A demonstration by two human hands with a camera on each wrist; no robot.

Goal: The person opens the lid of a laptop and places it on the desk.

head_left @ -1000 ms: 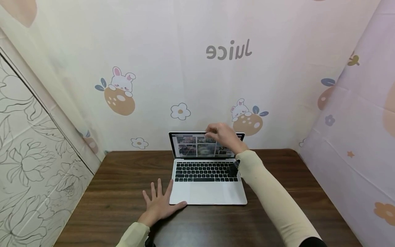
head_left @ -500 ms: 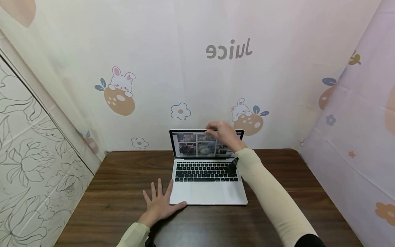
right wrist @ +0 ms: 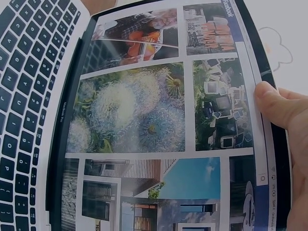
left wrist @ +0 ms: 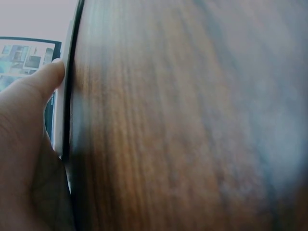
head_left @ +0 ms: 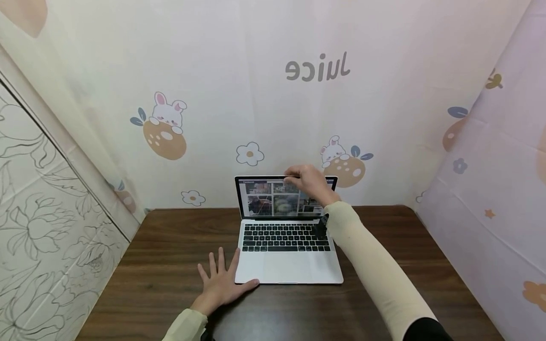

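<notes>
A silver laptop (head_left: 286, 269) with black keys stands unfolded at the middle of the table, its screen (head_left: 258, 203) lit with a grid of pictures. At the top edge of the lid, my right hand (head_left: 314, 183) pinches the rim. The right wrist view puts the thumb (right wrist: 269, 103) on the screen side, with the other fingers partly hidden behind the lid. My left hand (head_left: 222, 285) lies spread on the wood, left of the laptop. Its thumb (left wrist: 45, 79) touches the laptop's front left corner.
The dark wooden table (head_left: 170, 265) reaches back to a pale printed curtain (head_left: 273, 109) just behind the lid. Another curtain (head_left: 499, 189) hangs along the right side, and a flower-patterned panel (head_left: 42, 227) stands on the left.
The lid has tilted further back, its top edge rising a little in the head view. My right hand has risen with it. The left hand has kept its place.
</notes>
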